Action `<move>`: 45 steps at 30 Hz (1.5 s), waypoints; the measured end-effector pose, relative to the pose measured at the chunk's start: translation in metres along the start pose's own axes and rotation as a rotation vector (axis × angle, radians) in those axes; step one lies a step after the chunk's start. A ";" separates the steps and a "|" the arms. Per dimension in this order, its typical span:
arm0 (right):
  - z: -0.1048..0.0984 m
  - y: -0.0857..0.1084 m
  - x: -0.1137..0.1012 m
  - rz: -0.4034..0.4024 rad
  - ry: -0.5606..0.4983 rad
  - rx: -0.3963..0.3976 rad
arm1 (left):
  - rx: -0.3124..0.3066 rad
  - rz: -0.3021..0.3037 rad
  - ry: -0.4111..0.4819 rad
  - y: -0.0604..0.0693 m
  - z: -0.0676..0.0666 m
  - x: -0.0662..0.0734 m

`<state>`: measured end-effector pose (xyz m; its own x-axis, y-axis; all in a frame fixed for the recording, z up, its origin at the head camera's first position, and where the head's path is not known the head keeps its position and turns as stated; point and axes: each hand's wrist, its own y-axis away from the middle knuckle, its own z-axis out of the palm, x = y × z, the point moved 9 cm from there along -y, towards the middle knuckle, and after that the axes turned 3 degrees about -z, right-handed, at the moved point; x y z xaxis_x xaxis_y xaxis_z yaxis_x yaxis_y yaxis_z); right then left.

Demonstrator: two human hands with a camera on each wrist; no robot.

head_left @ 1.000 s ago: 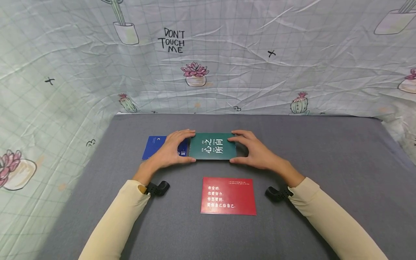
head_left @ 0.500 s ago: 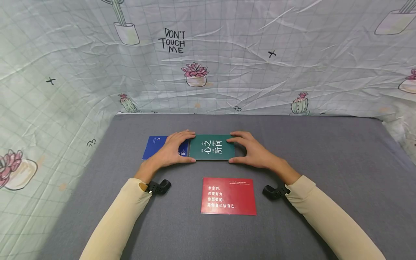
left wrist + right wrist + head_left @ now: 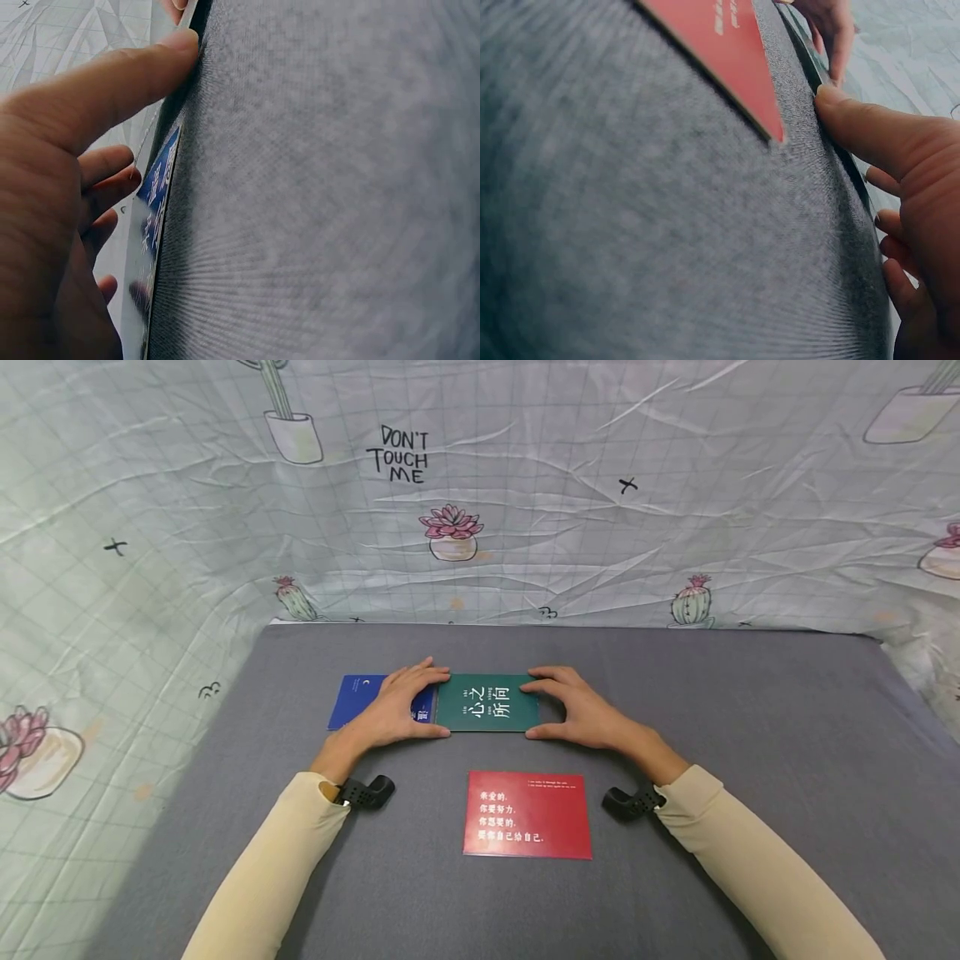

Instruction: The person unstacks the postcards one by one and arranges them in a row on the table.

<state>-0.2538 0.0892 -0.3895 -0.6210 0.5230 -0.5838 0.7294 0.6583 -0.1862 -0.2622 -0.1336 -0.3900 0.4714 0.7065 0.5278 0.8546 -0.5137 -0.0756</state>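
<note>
Green card (image 3: 487,710) held between left hand (image 3: 390,708) and right hand (image 3: 588,710).
Head view: the green card is left of centre over the grey cloth (image 3: 675,893), its long edges facing near and far; each hand spans it widely, thumb at the near edge, fingertips towards the far one. The blue card (image 3: 356,697) lies just left, partly behind the left hand; whether the cards touch cannot be told. The red card (image 3: 527,815) lies nearer, separated by a strip of cloth; more cloth extends right of the right hand. Left wrist view: the thumb touches the green card's edge, beyond the blue card's corner. Right wrist view: the thumb meets the near edge, apart from the red card's corner.
</note>
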 end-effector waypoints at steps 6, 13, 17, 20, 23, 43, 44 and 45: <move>0.001 -0.001 -0.001 -0.020 0.012 0.013 | -0.005 -0.008 0.001 0.000 0.002 -0.002; 0.000 -0.001 0.000 -0.021 0.022 0.024 | -0.013 -0.031 0.010 0.001 0.003 -0.004; 0.001 -0.001 0.001 -0.013 0.031 0.012 | -0.012 -0.028 0.015 0.001 0.003 -0.004; 0.002 -0.001 0.002 -0.008 0.035 0.002 | -0.015 -0.021 0.014 0.001 0.003 -0.004; 0.003 -0.001 0.003 -0.007 0.036 -0.004 | -0.019 -0.019 0.012 0.001 0.004 -0.004; 0.004 -0.001 0.002 -0.020 0.048 -0.017 | -0.056 -0.025 -0.022 -0.001 0.005 -0.005; 0.003 -0.001 0.002 -0.019 0.051 -0.017 | -0.058 -0.028 -0.024 -0.001 0.005 -0.005; 0.003 -0.001 0.002 -0.020 0.054 -0.016 | -0.060 -0.030 -0.024 -0.001 0.005 -0.005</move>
<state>-0.2548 0.0873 -0.3926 -0.6502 0.5378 -0.5367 0.7122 0.6774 -0.1840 -0.2646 -0.1344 -0.3971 0.4513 0.7331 0.5089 0.8543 -0.5197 -0.0089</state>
